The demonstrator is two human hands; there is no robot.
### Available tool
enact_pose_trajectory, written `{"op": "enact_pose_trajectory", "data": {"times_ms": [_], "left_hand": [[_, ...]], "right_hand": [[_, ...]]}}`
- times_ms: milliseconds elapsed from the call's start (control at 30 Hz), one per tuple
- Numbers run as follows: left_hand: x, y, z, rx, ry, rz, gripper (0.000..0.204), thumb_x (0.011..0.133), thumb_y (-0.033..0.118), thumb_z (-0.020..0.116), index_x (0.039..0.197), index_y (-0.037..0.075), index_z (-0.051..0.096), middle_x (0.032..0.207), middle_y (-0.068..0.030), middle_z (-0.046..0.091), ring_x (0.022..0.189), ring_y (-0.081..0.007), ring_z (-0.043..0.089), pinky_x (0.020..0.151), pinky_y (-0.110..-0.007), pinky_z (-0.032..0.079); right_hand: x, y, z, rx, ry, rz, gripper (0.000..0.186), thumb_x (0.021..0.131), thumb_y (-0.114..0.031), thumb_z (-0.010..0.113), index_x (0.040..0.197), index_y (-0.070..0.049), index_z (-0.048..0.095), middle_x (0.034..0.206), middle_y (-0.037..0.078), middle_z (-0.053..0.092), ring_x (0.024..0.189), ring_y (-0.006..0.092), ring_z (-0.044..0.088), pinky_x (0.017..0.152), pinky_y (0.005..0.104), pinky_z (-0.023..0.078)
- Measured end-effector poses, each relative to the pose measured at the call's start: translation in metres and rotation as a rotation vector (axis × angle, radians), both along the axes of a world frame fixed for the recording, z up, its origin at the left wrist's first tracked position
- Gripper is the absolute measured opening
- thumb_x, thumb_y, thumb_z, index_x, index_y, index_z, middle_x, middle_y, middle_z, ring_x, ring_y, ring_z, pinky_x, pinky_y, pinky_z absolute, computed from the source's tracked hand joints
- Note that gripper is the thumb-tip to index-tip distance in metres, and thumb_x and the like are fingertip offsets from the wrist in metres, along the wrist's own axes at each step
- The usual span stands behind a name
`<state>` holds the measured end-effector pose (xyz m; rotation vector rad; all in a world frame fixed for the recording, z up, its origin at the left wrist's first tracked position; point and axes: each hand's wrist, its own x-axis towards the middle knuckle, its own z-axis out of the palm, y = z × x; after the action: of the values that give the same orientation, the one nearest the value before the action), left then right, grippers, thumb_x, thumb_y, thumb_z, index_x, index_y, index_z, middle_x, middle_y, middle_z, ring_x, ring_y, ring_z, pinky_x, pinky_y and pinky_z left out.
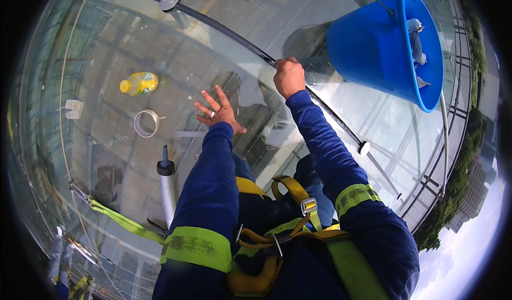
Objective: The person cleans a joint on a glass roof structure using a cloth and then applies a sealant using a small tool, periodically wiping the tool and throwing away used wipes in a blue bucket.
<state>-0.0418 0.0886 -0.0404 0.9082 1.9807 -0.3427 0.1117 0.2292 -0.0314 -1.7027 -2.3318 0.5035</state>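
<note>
Large glass panels [114, 41] spread beneath me, and a dark seam [229, 31] runs between them. My right hand [290, 78] is a closed fist at this seam, its fingertips down on the dark line; whatever it grips is hidden. To the left, my left hand [220, 113] hovers over or rests on the glass with fingers spread, a ring on one of them. Near it lie a roll of tape [146, 124], a flat pale strip [190, 134] and a yellow bottle [140, 83] on its side. A silver sealant gun [167, 185] with a dark nozzle points away beside my left forearm.
A blue bucket [362, 44] with crumpled material inside stands tilted at the right. Round metal fittings [170, 1] sit along the seam. A rope [63, 95] and a yellow-green strap [125, 223] cross the left side. Part of another person [58, 257] shows at lower left.
</note>
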Motion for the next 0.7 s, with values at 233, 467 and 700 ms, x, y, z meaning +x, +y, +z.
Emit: {"op": "enact_pose_trajectory", "data": {"times_ms": [233,467,700], "left_hand": [[0.003,0.008,0.010,-0.014,-0.016,-0.002,0.158,0.060,0.033,0.096,0.151,0.025,-0.033,0.156,-0.0252,-0.035,0.143,-0.0564,-0.023,0.115,-0.069,0.001],[-0.001,0.003,0.004,-0.020,-0.002,-0.004,0.162,0.057,0.036,0.097,0.149,0.023,-0.036,0.154,-0.0254,-0.038,0.142,-0.0561,-0.025,0.114,-0.070,0.000],[-0.002,0.003,0.010,-0.020,-0.017,-0.001,0.161,0.058,0.034,0.096,0.149,0.024,-0.036,0.155,-0.0254,-0.037,0.142,-0.0566,-0.025,0.114,-0.069,0.000]], "right_hand": [[-0.015,0.010,-0.008,-0.003,-0.014,-0.020,0.022,0.075,-0.002,0.057,0.089,-0.002,0.073,0.098,0.024,0.066,0.085,0.0446,0.067,0.081,0.0491,0.055],[-0.031,0.013,-0.004,0.001,0.044,0.013,0.024,0.075,-0.002,0.057,0.092,-0.002,0.074,0.099,0.024,0.066,0.086,0.0446,0.067,0.082,0.0486,0.055],[-0.033,0.018,-0.006,-0.015,-0.014,0.022,0.020,0.076,-0.003,0.057,0.088,-0.002,0.073,0.098,0.024,0.066,0.088,0.0441,0.067,0.082,0.0485,0.054]]}}
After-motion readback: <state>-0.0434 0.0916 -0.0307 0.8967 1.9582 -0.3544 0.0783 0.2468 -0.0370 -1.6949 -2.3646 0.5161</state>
